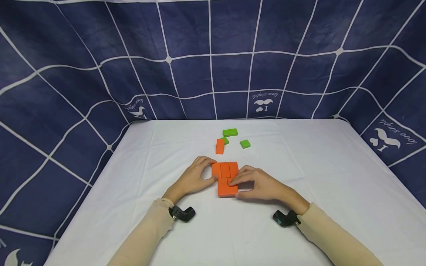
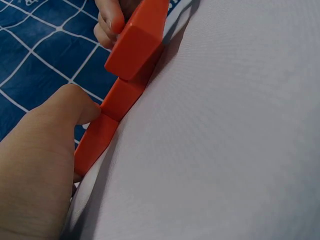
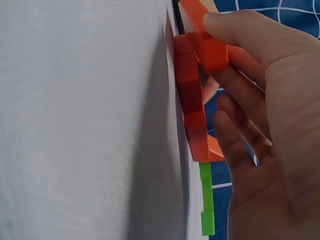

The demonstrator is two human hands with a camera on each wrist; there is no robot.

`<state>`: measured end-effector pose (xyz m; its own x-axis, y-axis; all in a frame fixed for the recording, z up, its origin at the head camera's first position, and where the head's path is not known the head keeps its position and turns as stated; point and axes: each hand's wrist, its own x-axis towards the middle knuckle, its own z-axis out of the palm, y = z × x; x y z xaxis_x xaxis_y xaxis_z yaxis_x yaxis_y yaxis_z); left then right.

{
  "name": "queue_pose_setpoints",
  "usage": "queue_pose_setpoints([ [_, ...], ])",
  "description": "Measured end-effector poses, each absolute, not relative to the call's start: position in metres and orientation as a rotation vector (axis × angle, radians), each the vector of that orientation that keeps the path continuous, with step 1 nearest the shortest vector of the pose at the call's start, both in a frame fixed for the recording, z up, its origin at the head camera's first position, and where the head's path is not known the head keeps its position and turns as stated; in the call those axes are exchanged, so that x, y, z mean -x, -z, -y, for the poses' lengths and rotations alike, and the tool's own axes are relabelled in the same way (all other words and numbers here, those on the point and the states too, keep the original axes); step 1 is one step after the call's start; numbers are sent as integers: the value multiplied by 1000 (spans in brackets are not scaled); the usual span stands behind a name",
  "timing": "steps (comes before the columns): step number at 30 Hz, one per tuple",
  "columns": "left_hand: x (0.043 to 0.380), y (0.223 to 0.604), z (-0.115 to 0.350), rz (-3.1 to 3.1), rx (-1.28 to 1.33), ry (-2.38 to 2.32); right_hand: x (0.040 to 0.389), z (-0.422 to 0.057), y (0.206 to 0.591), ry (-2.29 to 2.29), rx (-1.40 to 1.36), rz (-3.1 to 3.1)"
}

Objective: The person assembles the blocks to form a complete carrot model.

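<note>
Several orange blocks (image 1: 225, 170) lie side by side in a row on the white cloth. My left hand (image 1: 191, 177) spans the row's left end, with its index finger at the far edge and its thumb at the near edge. In the left wrist view, the thumb (image 2: 75, 102) presses on an orange block (image 2: 95, 140). Just on the near side of the row, my right hand (image 1: 263, 183) pinches another orange block (image 1: 227, 190) between thumb and fingers. The right wrist view shows this held block (image 3: 212, 52) tilted and raised above the others.
Beyond the row lies a loose orange block (image 1: 220, 146), partly covering a small green block (image 1: 226, 140). A longer green block (image 1: 230, 132) and a small green one (image 1: 245, 143) lie nearby. A dark blue checked curtain (image 1: 233, 74) surrounds the white table (image 1: 316, 155).
</note>
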<state>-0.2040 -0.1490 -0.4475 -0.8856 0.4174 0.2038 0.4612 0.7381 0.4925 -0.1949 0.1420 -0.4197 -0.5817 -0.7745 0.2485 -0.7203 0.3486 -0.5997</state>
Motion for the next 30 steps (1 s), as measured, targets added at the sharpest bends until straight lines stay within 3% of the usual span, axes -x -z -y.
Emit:
queue_pose_setpoints([
  [12, 205, 448, 149, 2862, 722, 833, 195, -142, 423, 975, 1519, -2544],
  [30, 205, 447, 149, 2859, 710, 848, 192, -141, 420, 879, 1472, -2570],
])
